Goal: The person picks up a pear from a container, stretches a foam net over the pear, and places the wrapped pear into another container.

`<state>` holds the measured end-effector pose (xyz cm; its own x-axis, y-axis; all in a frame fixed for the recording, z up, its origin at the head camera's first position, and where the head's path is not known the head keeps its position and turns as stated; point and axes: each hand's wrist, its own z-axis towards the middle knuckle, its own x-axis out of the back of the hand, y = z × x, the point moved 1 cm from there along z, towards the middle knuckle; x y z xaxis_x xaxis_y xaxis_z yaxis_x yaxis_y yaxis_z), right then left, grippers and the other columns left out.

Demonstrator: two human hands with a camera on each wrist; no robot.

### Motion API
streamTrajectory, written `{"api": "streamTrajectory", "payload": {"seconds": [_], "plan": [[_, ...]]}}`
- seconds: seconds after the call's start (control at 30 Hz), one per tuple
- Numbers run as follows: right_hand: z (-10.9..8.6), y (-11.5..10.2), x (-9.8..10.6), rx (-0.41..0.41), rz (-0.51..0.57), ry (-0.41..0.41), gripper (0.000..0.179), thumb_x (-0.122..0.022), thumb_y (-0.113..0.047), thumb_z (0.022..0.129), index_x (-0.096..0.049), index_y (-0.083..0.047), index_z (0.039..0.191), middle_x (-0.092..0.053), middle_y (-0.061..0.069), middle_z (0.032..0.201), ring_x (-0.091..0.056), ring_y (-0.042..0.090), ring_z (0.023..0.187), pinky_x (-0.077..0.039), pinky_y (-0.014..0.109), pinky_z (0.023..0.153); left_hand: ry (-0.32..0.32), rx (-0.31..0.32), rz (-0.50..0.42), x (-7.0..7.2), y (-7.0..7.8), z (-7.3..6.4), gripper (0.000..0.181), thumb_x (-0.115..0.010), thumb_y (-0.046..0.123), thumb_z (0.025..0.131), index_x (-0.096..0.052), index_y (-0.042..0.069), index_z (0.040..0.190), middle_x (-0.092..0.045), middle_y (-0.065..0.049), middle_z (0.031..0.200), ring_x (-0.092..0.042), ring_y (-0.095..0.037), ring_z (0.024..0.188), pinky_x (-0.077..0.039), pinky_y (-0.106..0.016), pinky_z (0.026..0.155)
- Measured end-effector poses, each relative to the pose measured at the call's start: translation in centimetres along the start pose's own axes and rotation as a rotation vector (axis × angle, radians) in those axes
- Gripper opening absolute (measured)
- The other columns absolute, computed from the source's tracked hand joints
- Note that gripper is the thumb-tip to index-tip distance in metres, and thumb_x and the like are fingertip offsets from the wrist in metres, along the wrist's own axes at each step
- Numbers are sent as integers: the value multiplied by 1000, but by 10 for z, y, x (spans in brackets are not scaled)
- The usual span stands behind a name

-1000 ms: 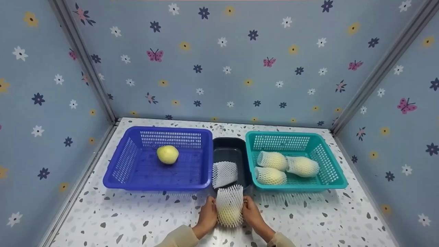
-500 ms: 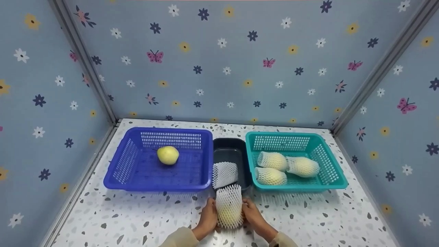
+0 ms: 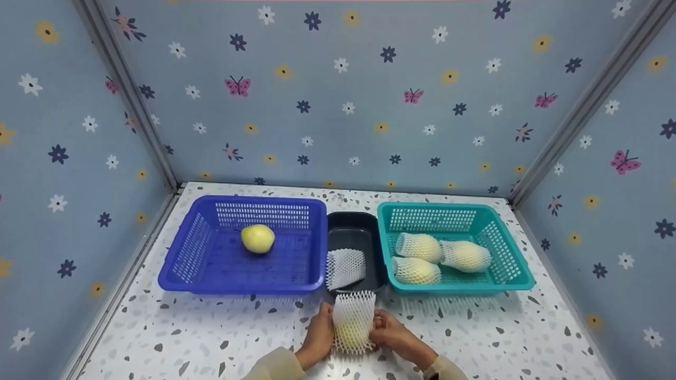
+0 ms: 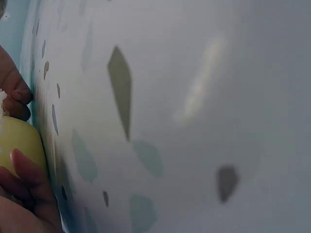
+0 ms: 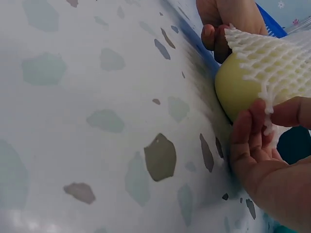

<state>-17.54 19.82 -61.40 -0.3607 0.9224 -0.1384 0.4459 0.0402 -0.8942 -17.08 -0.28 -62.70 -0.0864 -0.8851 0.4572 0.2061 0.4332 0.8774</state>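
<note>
In the head view, a yellow pear [image 3: 347, 334] sits partly inside a white foam net sleeve [image 3: 356, 306] near the front of the table. My left hand [image 3: 318, 336] holds the pear from its left side; in the left wrist view its fingers [image 4: 34, 179] lie against the bare yellow skin. From the other side my right hand [image 3: 395, 334] pinches the sleeve's lower edge between thumb and fingers, as the right wrist view shows. There the near end of the pear [image 5: 235, 90] bulges out bare beyond the net [image 5: 272, 56].
A blue basket [image 3: 243, 288] at left contains one bare pear [image 3: 257, 238]. In the middle, a dark tray [image 3: 351, 217] holds loose foam netting [image 3: 347, 268]. The teal basket [image 3: 459, 288] at right has three netted pears [image 3: 467, 256]. Patterned walls enclose the table.
My right hand has shifted its grip lower, toward the net's near edge, with its wrist moved slightly right. The netted pear has come slightly nearer to me. My left hand has barely moved.
</note>
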Motion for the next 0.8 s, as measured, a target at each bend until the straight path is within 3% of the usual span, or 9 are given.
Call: {"api": "streamTrajectory", "payload": {"seconds": [0.1,0.23,0.33,0.43,0.57,0.7,0.8], "plan": [[0,-3,-1,38,-142,-10,46,-63,-6,83,-42,5,123,-57,5,89,-52,12,70,-44,26,61,-13,-44,65,2,-1,0,17,-42,-6,95,-37,9,89,-46,-2,69,-48,-15,66,-41,-32,56],[3,-7,-3,81,-338,36,27,-62,-5,83,-52,2,107,-51,2,80,-49,12,64,-42,25,56,-46,-60,103,4,-1,2,14,-38,-1,98,-38,10,90,-45,-2,71,-53,-18,72,-44,-36,62],[5,-8,-5,94,-389,40,16,-61,1,80,-57,2,96,-51,1,74,-49,12,61,-40,25,54,-66,-43,97,5,-1,3,12,-34,4,101,-40,10,93,-49,-5,76,-57,-21,79,-46,-41,68],[6,-7,-6,84,-358,24,11,-61,1,78,-61,1,90,-54,1,70,-49,12,57,-40,25,51,-78,-21,83,6,0,3,9,-35,8,101,-42,10,95,-52,-7,80,-57,-21,81,-47,-43,71],[6,-5,-7,72,-256,17,13,-60,-1,80,-61,0,93,-57,1,73,-51,12,60,-42,26,54,-55,-22,55,6,2,3,11,-37,5,101,-38,10,91,-47,-5,72,-50,-16,68,-44,-35,59],[4,-7,-8,60,-132,22,18,-59,1,82,-59,1,101,-63,3,80,-57,13,68,-50,29,63,-17,1,-92,7,7,6,16,-36,1,101,-36,9,88,-41,0,68,-44,-10,52,-40,-27,43],[2,-12,-9,81,-45,26,20,-59,1,85,-57,3,105,-66,5,84,-60,13,73,-52,31,69,19,28,-215,10,14,10,13,-34,2,102,-37,7,91,-41,0,73,-44,-9,55,-41,-24,47]]}}
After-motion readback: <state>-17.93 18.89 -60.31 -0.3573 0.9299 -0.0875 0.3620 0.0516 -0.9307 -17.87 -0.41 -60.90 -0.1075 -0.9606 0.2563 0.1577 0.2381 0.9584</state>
